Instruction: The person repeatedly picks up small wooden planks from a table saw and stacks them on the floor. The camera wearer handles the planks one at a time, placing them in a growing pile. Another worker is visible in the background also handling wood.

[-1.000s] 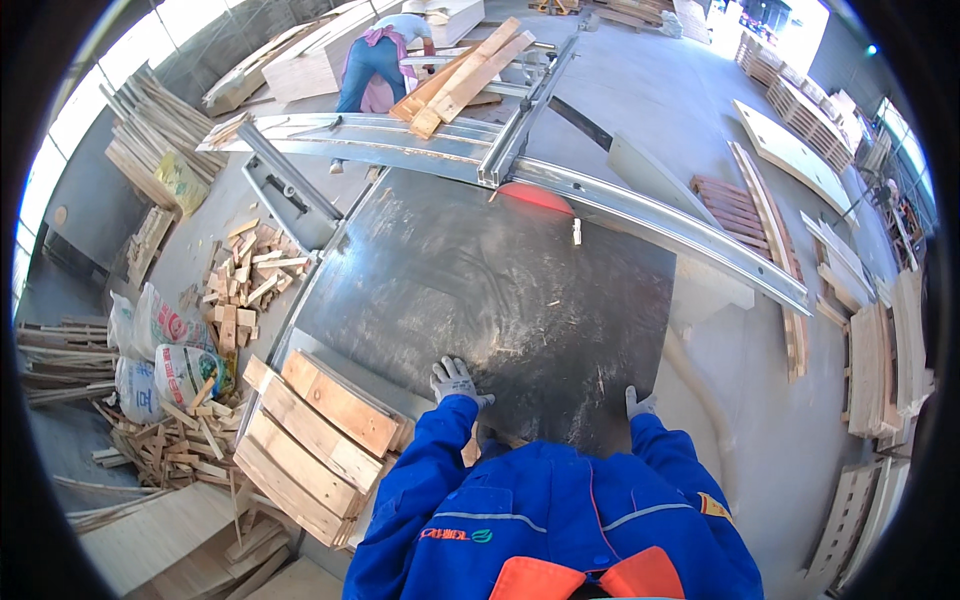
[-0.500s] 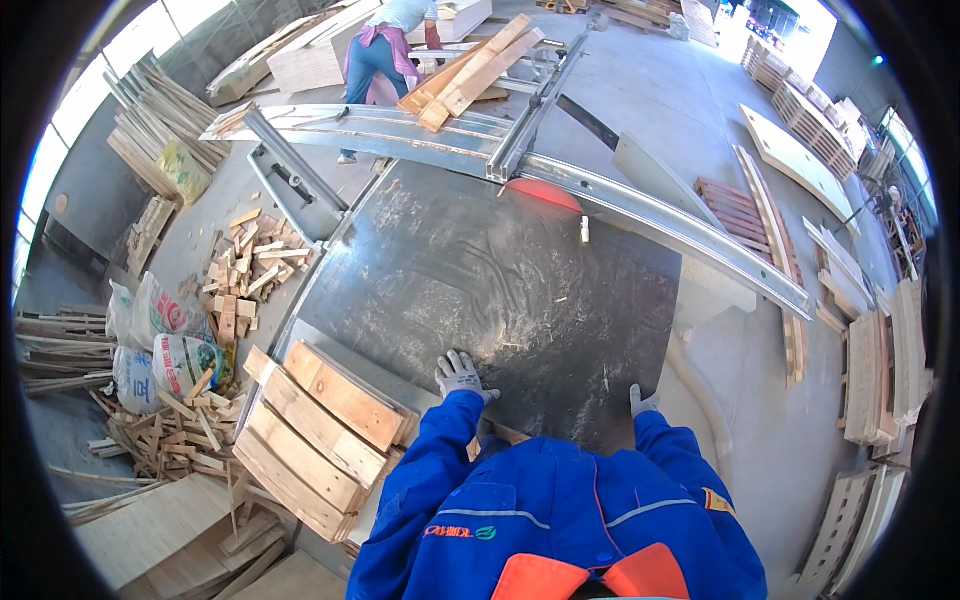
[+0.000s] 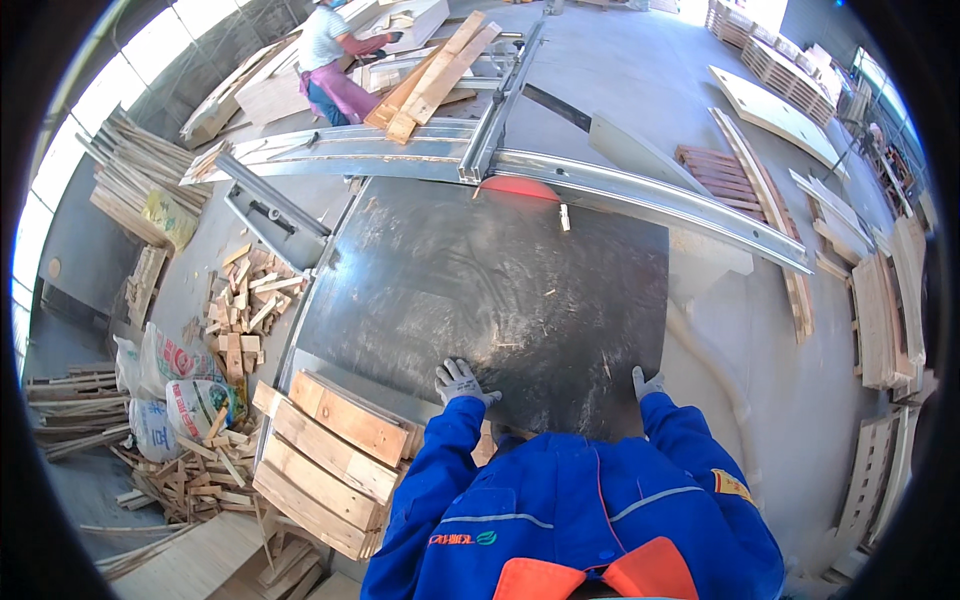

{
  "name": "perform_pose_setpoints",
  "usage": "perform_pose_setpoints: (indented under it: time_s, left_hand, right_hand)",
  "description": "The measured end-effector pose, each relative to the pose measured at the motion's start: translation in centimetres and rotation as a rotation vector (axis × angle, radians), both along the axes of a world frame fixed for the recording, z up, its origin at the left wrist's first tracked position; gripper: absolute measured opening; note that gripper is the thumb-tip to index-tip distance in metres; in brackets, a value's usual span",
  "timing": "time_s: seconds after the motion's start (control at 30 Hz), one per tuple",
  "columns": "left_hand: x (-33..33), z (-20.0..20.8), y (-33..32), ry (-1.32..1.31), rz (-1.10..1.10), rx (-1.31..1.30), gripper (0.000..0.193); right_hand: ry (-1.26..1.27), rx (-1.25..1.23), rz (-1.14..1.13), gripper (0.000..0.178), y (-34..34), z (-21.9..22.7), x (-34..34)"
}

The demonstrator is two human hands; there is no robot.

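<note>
Both my hands wear grey gloves and hold nothing. My left hand (image 3: 460,382) lies with fingers spread on the near edge of a dark, dusty saw table (image 3: 430,300), close to several wooden boards (image 3: 345,425) at its left. At the table's right edge rests my right hand (image 3: 648,383), thumb and fingers apart. A rounded red guard (image 3: 520,188) sits at the far side of the table, against a long metal rail (image 3: 650,205). Wood chips and sawdust are scattered over the dark surface.
Beyond the metal sliding frame (image 3: 370,145), a co-worker (image 3: 335,65) stands beside long planks (image 3: 440,80). Offcuts (image 3: 250,300) and filled sacks (image 3: 190,400) lie on the floor at left. Stacked boards (image 3: 885,320) and a reddish pallet (image 3: 720,180) are at right.
The co-worker has moved left, straightened up from bending and turned sideways. My view has shifted slightly; my hands stay at the table edge, the right one's fingers a little more spread.
</note>
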State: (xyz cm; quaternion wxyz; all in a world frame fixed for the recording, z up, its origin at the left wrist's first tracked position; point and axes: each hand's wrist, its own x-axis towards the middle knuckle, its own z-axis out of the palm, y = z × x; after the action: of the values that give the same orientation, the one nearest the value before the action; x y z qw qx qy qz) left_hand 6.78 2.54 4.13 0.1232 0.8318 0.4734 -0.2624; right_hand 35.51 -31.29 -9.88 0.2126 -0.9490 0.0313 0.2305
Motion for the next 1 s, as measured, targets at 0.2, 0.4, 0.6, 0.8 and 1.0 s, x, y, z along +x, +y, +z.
perform_pose_setpoints:
  time_s: [0.2,0.4,0.6,0.8,1.0]
  left_hand:
    - [0.6,0.3,-0.1,0.044,-0.006,0.000,0.126]
    - [0.9,0.4,-0.1,0.068,-0.019,-0.001,0.126]
    - [1.1,0.3,-0.1,0.098,-0.033,0.003,0.126]
    - [1.3,0.2,-0.1,0.099,-0.027,0.016,0.128]
    - [1.2,0.2,-0.2,0.113,-0.030,0.023,0.128]
  right_hand:
    - [-0.008,-0.027,0.025,0.109,0.2,1.6,-0.7]
    - [-0.041,0.009,0.005,0.106,0.2,1.8,-1.1]
    - [0.020,0.020,-0.009,0.104,0.3,2.5,-1.1]
    - [-0.015,0.008,-0.012,0.104,0.3,2.6,-1.3]
    - [0.007,0.017,-0.009,0.106,0.5,3.1,-1.2]
